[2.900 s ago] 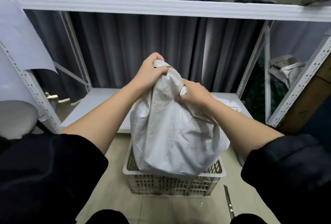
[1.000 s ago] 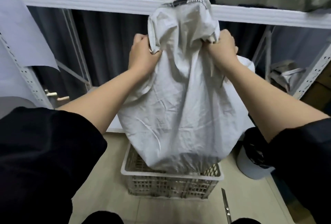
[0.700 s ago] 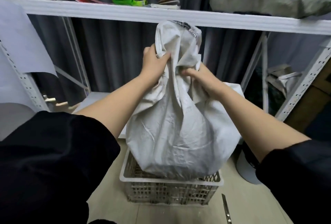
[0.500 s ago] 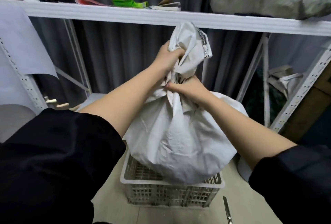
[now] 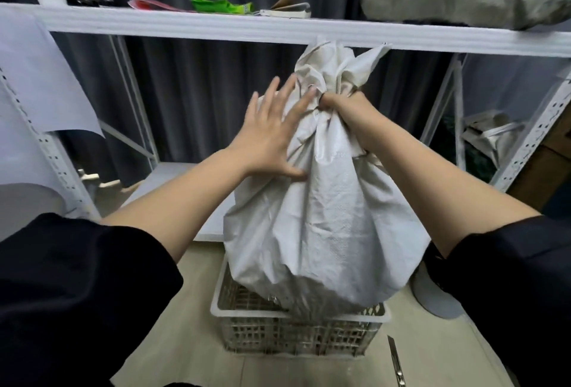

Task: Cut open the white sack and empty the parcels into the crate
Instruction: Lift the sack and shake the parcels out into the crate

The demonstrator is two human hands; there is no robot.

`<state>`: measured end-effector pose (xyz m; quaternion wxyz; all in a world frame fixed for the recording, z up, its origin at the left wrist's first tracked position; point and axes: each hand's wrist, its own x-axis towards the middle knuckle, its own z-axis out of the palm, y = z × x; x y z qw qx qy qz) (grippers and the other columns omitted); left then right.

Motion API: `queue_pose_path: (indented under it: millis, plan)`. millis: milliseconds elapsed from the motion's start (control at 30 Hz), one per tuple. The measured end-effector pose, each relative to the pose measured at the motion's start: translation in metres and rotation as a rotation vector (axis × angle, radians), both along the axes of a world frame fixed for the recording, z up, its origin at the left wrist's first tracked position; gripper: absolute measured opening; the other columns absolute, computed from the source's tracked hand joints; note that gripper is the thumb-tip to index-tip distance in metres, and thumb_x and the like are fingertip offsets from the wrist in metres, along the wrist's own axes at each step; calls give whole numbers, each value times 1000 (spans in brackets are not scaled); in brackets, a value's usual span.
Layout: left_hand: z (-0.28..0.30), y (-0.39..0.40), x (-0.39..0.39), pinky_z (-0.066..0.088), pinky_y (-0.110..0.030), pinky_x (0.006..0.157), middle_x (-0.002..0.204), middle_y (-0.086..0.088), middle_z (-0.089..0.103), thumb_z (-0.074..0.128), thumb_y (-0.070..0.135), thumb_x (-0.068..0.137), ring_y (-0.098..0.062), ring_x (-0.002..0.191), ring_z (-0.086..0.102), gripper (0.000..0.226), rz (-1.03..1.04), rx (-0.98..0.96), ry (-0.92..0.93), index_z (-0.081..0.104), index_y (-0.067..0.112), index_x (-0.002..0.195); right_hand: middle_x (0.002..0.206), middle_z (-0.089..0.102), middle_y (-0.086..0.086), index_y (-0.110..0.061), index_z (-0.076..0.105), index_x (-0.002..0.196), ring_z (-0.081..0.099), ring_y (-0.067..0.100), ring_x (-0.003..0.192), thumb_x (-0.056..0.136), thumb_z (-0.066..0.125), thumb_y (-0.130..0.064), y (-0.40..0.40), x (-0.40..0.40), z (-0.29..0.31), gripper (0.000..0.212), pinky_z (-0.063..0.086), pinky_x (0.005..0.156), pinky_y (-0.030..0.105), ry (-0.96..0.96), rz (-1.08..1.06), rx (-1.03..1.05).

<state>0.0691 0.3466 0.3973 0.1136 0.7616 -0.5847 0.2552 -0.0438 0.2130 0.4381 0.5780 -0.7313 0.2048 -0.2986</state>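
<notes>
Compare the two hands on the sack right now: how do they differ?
The left hand is open, fingers spread, palm against the side of the sack; the right hand is closed round the gathered neck. The left sits slightly lower on the sack's body, the right higher at the bunched top. Only the right appears to bear the weight. Both touch the sack above the crate.

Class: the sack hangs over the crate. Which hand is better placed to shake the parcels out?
Right hand: it grips the white sack's bunched neck above the crate. The left hand only lies open against its side.
</notes>
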Motion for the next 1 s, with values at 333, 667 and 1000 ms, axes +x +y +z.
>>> queue_pose_path:
  millis: [333, 667, 1000]
  plan:
    - [-2, -21, -29, 29, -37, 73, 104, -7, 63, 59, 38, 79, -32, 93, 57, 43, 205, -55, 52, 48, 13, 112, 73, 68, 8, -14, 66, 83, 66, 21, 70, 76, 59, -33, -8, -26, -10, 21, 51, 69, 31, 444, 248, 88]
    - [7, -14, -2, 40, -36, 79, 76, 4, 57, 59, 32, 81, -24, 84, 56, 19, 202, -39, 486, 52, 16, 74, 160, -8, -4, -27, -1, 152, 10, 18, 146, 60, 83, -52, -5, -44, -44, 127, 26, 111, 49, 357, 58, -1007]
    - [16, -5, -9, 36, -32, 84, 92, 9, 60, 65, 50, 71, -14, 87, 56, 44, 40, 106, 657, 55, 22, 104, 89, 60, -3, -24, 48, 97, 59, 29, 90, 79, 64, -49, -10, -20, -52, 35, 40, 65, 34, 544, -138, -1045]
